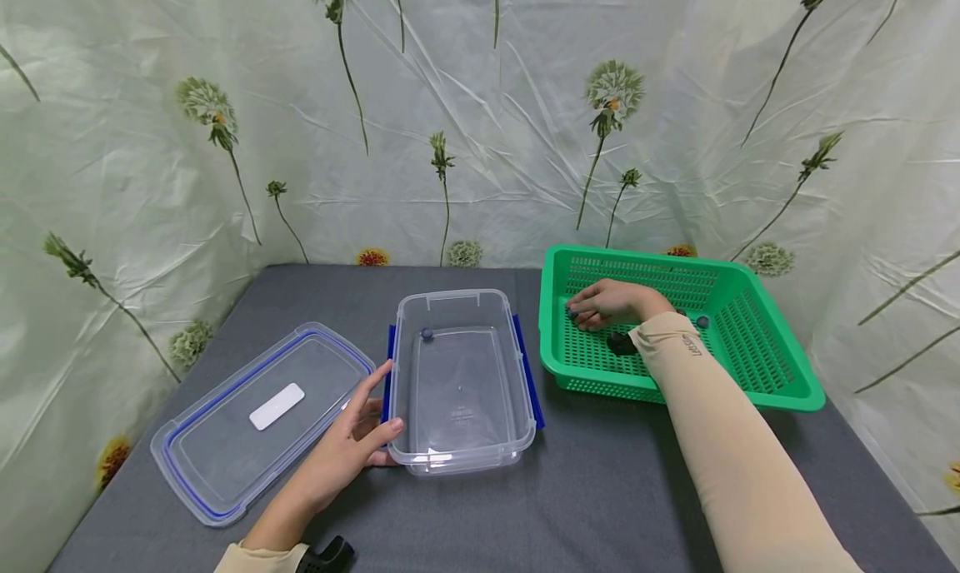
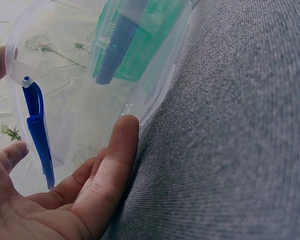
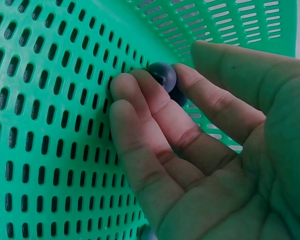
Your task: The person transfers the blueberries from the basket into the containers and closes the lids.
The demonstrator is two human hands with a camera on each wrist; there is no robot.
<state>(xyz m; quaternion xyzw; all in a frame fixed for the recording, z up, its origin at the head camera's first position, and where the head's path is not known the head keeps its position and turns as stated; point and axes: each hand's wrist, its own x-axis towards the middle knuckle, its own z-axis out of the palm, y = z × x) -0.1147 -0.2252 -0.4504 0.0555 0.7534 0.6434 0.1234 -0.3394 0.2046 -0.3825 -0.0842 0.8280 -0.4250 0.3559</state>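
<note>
A clear plastic box with blue side latches stands uncovered, one blueberry lying inside near its far left corner. Against the box's left side rests my left hand, fingers mostly straight, thumb by the near left corner. My right hand reaches into a green basket. Beside its index and middle fingertips is a blueberry, with a second dark one partly hidden behind. The thumb stays apart from them in the right wrist view. Another blueberry lies farther right in the basket.
A clear lid with a blue seal and white label lies flat left of the box. Grey cloth covers the table. Behind it hangs a flower-printed sheet. The basket's raised walls surround the right hand.
</note>
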